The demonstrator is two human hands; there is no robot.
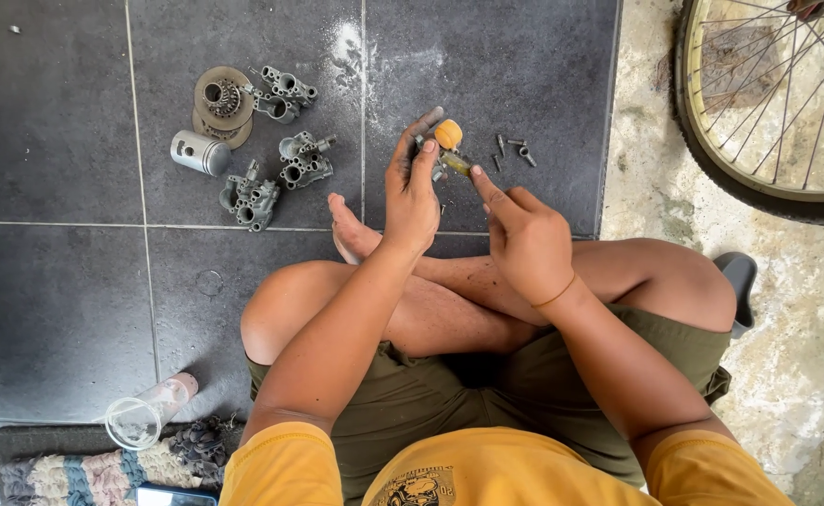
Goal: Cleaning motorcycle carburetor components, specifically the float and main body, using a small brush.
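My left hand (412,192) hides most of the small metal part (428,148) under the orange float (447,134). The bicycle wheel (775,98) runs off the top and right edges. The rug (84,468) and phone (176,496) are cut off below.

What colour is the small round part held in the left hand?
Orange-yellow: the round part in the left hand, head view.

We see a small metal part with an orange float (447,134) held upright above the dark floor tiles (56,141), just left of scattered screws (515,150).
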